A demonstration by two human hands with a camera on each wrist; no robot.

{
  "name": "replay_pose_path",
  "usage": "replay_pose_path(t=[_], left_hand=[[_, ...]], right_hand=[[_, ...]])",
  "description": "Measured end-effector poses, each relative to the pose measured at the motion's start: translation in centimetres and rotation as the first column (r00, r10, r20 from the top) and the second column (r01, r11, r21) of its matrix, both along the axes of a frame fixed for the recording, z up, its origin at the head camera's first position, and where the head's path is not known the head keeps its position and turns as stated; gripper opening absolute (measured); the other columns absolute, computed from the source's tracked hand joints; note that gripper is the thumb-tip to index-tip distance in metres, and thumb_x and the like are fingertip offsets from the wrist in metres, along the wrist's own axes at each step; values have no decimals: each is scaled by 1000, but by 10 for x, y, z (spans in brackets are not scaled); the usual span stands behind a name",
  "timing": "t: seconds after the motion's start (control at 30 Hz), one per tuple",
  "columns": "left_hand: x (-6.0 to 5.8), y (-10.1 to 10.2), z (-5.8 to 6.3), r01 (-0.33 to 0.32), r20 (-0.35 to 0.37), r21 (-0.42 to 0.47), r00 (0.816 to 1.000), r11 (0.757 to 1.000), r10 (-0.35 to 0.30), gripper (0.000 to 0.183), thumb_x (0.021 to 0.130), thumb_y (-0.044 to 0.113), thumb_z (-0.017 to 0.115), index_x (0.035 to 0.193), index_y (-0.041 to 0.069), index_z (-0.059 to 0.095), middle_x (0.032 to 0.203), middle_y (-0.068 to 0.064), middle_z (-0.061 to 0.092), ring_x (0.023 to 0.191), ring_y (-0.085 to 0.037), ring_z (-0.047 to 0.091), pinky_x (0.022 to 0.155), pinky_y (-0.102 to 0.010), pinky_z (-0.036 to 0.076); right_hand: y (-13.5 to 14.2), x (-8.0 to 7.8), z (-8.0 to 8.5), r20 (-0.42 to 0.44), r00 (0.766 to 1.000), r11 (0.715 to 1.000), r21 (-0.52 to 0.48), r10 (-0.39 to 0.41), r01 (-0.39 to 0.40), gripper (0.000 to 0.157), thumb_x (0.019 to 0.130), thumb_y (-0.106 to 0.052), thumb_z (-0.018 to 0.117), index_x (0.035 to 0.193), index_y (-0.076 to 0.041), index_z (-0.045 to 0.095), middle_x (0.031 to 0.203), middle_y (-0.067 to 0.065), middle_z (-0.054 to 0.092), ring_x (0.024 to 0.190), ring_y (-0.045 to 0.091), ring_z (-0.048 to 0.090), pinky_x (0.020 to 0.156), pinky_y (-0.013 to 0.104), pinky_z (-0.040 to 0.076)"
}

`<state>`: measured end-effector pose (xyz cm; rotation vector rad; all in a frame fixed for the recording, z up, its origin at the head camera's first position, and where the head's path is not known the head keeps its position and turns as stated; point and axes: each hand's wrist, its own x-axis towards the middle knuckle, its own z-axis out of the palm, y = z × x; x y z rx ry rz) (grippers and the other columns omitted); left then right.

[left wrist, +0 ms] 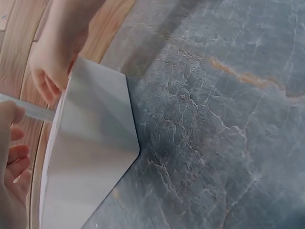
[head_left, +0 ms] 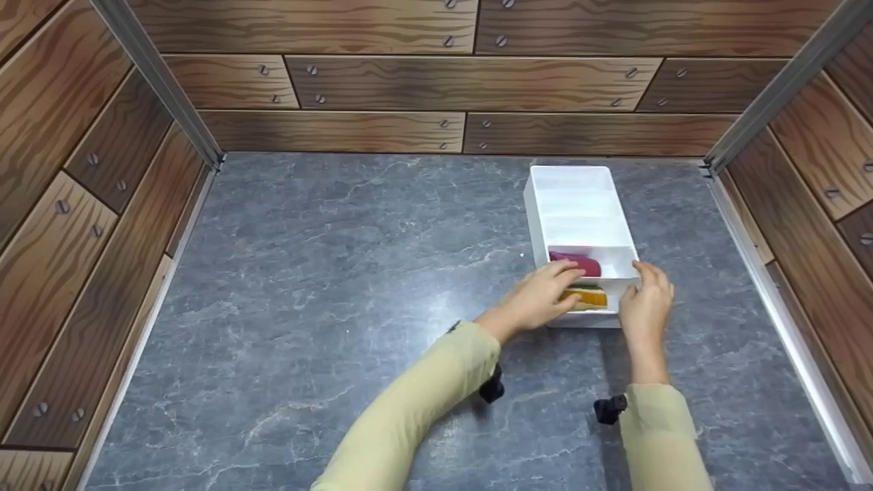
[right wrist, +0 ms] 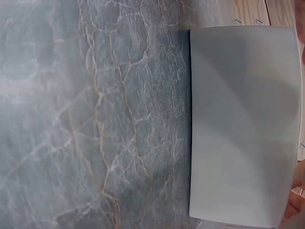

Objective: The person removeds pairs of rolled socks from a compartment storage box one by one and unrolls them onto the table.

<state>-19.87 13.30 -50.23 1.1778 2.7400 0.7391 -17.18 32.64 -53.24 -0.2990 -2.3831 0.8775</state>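
Observation:
A white divided box (head_left: pixel 535 221) stands on the right half of the table, its compartments one behind another. In the nearest compartment lies a yellow-orange, striped, folded item (head_left: pixel 595 299) with a dark edge. One compartment farther back is a dark red, rolled-looking item (head_left: pixel 590 266). My left hand (head_left: pixel 535 298) reaches over the box's left side with fingers spread above these two compartments, hiding part of both items. My right hand (head_left: pixel 646 307) grips the right wall near the front corner, thumb toward the inside. Both wrist views show the plain front wall (left wrist: pixel 90 143).
The box's rear compartments are white inside, with no items showing. Grey marbled tabletop (head_left: pixel 341 273) surrounds the box. Wood-patterned panels (head_left: pixel 470 82) enclose the table at the back and both sides, with metal strips (head_left: pixel 784 327) along the side edges.

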Motion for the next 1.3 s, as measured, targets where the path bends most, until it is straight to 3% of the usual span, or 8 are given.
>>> replay_pose_path(t=[0.1, 0.27, 0.5, 0.6, 0.9, 1.1, 1.3], left_hand=[[-3, 9, 1, 14, -87, -86, 996, 996, -21, 42, 98, 32, 52, 135, 14, 53, 136, -1, 50, 126, -13, 43, 106, -23, 29], [-6, 15, -2, -18, -219, -202, 975, 979, -28, 27, 96, 30, 53, 114, 14, 65, 110, 3, 59, 100, -13, 54, 90, -23, 43], [-6, 19, -3, -17, -385, -270, 918, 963, -92, 23, 94, 33, 57, 104, 16, 69, 101, 4, 61, 92, -14, 54, 81, -24, 44], [-5, 21, -3, -6, -376, -280, 921, 960, -103, 26, 94, 38, 57, 102, 16, 69, 98, 3, 63, 90, -14, 57, 79, -24, 47], [-7, 33, 0, -2, -235, -333, 969, 943, -81, 21, 93, 34, 60, 92, 17, 71, 91, 4, 70, 80, -14, 66, 70, -25, 53], [-9, 38, 0, 1, -214, -372, 973, 928, -87, 11, 89, 27, 64, 87, 21, 73, 91, 8, 71, 77, -12, 66, 67, -22, 52], [-11, 42, -1, -49, -242, -380, 969, 924, -49, 14, 89, 34, 64, 85, 23, 71, 88, 9, 71, 78, -9, 65, 67, -22, 52]], right_hand=[[1, 1, 2, 22, 1000, 1000, -14, -10, 10, 43, 76, 23, 48, 116, 13, 60, 122, 31, 53, 110, 51, 44, 98, 54, 32], [0, 1, 1, 30, 1000, 1000, -8, -4, 4, 46, 74, 25, 46, 116, 13, 59, 122, 32, 52, 110, 51, 44, 98, 55, 32], [-1, -1, -2, 12, 1000, 1000, -7, -3, 3, 45, 73, 26, 47, 115, 13, 60, 120, 33, 53, 109, 52, 44, 98, 54, 31], [-1, 0, -2, 11, 1000, 1000, -8, -2, 2, 45, 74, 26, 47, 115, 13, 60, 120, 33, 53, 108, 52, 44, 98, 55, 31], [-1, 0, -2, 13, 1000, 1000, -20, -8, 8, 44, 75, 23, 49, 115, 13, 60, 121, 33, 52, 109, 52, 44, 98, 54, 30], [-2, 0, -2, 25, 1000, 1000, -19, -13, 13, 42, 76, 21, 51, 116, 12, 60, 122, 33, 51, 109, 52, 43, 97, 55, 32], [-1, 0, -4, 20, 1000, 1000, -13, -17, 18, 41, 77, 20, 53, 116, 12, 60, 122, 33, 52, 110, 51, 43, 98, 54, 31]])
